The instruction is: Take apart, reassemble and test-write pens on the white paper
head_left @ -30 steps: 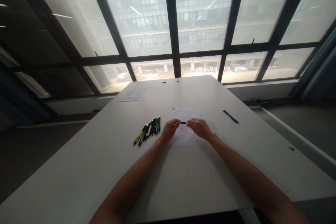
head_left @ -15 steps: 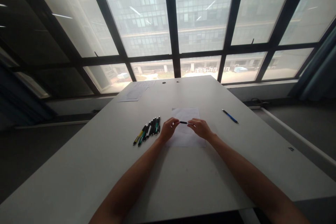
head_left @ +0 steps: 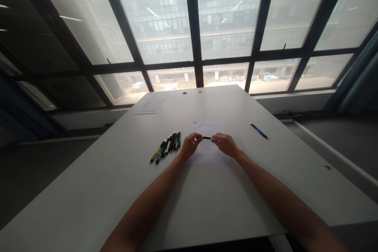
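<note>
My left hand (head_left: 190, 145) and my right hand (head_left: 226, 143) hold a black pen (head_left: 206, 138) between them, each pinching one end, just above a white sheet of paper (head_left: 209, 127) on the grey table (head_left: 118, 173). Only a short middle part of the pen shows between the fingers. A row of several pens (head_left: 167, 145), black, green and yellow, lies on the table just left of my left hand.
A blue pen (head_left: 259, 130) lies alone to the right of the sheet. More printed paper (head_left: 152, 103) lies at the far left of the table, near two cable holes. Large windows stand behind the table's far edge.
Both hands have lifted slightly and drawn a little apart, with a bit more of the black pen showing between them. Nothing else has moved.
</note>
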A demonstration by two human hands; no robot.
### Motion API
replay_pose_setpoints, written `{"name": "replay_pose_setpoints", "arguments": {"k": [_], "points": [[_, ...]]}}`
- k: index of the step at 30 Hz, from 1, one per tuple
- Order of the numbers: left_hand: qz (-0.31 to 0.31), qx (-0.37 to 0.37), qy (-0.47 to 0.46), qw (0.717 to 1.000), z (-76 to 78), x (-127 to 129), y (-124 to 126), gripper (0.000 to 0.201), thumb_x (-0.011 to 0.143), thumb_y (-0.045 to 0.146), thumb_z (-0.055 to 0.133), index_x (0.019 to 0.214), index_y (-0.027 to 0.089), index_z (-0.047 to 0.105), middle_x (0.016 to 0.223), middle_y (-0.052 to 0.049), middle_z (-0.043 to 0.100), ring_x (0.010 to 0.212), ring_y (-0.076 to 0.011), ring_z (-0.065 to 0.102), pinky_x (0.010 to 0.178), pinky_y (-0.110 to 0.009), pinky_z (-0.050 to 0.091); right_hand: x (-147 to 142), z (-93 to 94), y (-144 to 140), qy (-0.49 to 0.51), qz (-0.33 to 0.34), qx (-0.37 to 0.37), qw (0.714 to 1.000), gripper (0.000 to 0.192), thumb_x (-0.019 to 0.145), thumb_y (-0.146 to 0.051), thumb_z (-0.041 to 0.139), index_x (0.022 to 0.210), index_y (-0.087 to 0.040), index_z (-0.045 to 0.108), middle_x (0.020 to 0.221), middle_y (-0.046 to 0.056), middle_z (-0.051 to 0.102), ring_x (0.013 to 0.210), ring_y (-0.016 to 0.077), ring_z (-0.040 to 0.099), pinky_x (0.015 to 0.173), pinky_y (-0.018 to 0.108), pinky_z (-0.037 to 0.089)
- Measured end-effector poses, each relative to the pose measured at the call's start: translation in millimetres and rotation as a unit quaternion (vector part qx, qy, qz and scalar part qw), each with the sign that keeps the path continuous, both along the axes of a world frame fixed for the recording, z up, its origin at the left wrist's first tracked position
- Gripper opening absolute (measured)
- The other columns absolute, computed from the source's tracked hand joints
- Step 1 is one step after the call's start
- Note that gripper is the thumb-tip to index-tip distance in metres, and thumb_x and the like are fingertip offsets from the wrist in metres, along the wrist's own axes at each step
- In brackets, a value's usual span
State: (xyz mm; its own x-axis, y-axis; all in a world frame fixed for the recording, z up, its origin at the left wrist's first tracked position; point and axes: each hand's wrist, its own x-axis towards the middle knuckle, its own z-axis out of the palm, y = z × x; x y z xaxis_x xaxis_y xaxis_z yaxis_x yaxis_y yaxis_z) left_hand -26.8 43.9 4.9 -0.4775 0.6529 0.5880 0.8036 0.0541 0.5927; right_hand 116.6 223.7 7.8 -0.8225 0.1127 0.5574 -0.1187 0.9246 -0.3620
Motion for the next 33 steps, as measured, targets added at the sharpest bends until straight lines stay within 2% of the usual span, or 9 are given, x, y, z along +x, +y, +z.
{"name": "replay_pose_setpoints", "arguments": {"k": [3, 8, 12, 18, 24, 29, 33], "points": [[-0.002, -0.009, -0.006, 1.000, -0.4, -0.7, -0.1, 0.016, 0.089, 0.033, 0.062, 0.088, 0.018, 0.066, 0.079, -0.002, 0.067, 0.069, -0.0121, 0.058, 0.064, -0.024, 0.047, 0.2, -0.4, -0.1, -0.005, -0.004, 0.003, 1.000, 0.014, 0.093, -0.031, 0.059, 0.098, -0.025, 0.070, 0.086, 0.002, 0.069, 0.077, 0.0154, 0.063, 0.069, 0.024, 0.041], [-0.017, -0.005, -0.031, 0.999, -2.6, -1.7, 1.4, 0.020, 0.085, 0.030, 0.066, 0.102, 0.020, 0.065, 0.085, -0.002, 0.069, 0.073, -0.0131, 0.062, 0.066, -0.024, 0.049, -0.6, -2.5, -0.4, -0.008, -0.007, 0.004, 1.000, 0.014, 0.093, -0.031, 0.059, 0.099, -0.024, 0.070, 0.086, 0.002, 0.069, 0.076, 0.0150, 0.062, 0.069, 0.023, 0.041], [-0.014, -0.008, -0.019, 1.000, -3.6, -2.1, 1.7, 0.011, 0.087, 0.028, 0.063, 0.092, 0.018, 0.065, 0.081, -0.001, 0.068, 0.071, -0.0125, 0.060, 0.066, -0.024, 0.048, -0.8, -2.3, -0.8, -0.008, -0.007, 0.005, 1.000, 0.014, 0.093, -0.031, 0.059, 0.099, -0.024, 0.070, 0.086, 0.002, 0.069, 0.077, 0.0149, 0.062, 0.070, 0.023, 0.041], [-0.005, -0.022, 0.005, 1.000, -3.8, -2.8, 0.5, 0.017, 0.089, 0.034, 0.062, 0.087, 0.018, 0.065, 0.079, -0.002, 0.066, 0.069, -0.0127, 0.058, 0.065, -0.026, 0.047, 0.8, -0.3, -1.0, -0.011, -0.008, 0.006, 1.000, 0.014, 0.093, -0.031, 0.059, 0.099, -0.024, 0.070, 0.086, 0.002, 0.069, 0.076, 0.0147, 0.062, 0.068, 0.023, 0.040], [-0.010, 0.010, 0.009, 1.000, -1.2, -1.2, 0.4, 0.022, 0.085, 0.028, 0.067, 0.105, 0.020, 0.063, 0.089, -0.002, 0.068, 0.079, -0.0142, 0.061, 0.069, -0.027, 0.048, 0.3, -1.2, 0.1, -0.010, -0.009, 0.014, 1.000, 0.013, 0.093, -0.030, 0.060, 0.099, -0.024, 0.070, 0.086, 0.002, 0.069, 0.076, 0.0150, 0.062, 0.068, 0.024, 0.040], [-0.008, 0.009, 0.036, 0.999, 2.8, 1.7, 0.3, 0.006, 0.086, 0.024, 0.065, 0.091, 0.019, 0.066, 0.082, -0.002, 0.065, 0.076, -0.0141, 0.059, 0.067, -0.026, 0.047, 0.4, -0.6, 0.6, -0.012, -0.011, 0.017, 1.000, 0.015, 0.094, -0.032, 0.058, 0.097, -0.024, 0.070, 0.085, 0.002, 0.069, 0.077, 0.0153, 0.062, 0.069, 0.024, 0.041], [0.002, -0.002, 0.041, 0.999, 2.6, 0.7, -0.1, 0.008, 0.087, 0.026, 0.064, 0.087, 0.019, 0.065, 0.079, -0.001, 0.064, 0.074, -0.0140, 0.058, 0.066, -0.026, 0.047, 1.0, 0.8, -0.1, -0.013, -0.008, 0.019, 1.000, 0.016, 0.095, -0.032, 0.057, 0.099, -0.024, 0.070, 0.086, 0.002, 0.069, 0.077, 0.0153, 0.062, 0.069, 0.024, 0.041]]}}
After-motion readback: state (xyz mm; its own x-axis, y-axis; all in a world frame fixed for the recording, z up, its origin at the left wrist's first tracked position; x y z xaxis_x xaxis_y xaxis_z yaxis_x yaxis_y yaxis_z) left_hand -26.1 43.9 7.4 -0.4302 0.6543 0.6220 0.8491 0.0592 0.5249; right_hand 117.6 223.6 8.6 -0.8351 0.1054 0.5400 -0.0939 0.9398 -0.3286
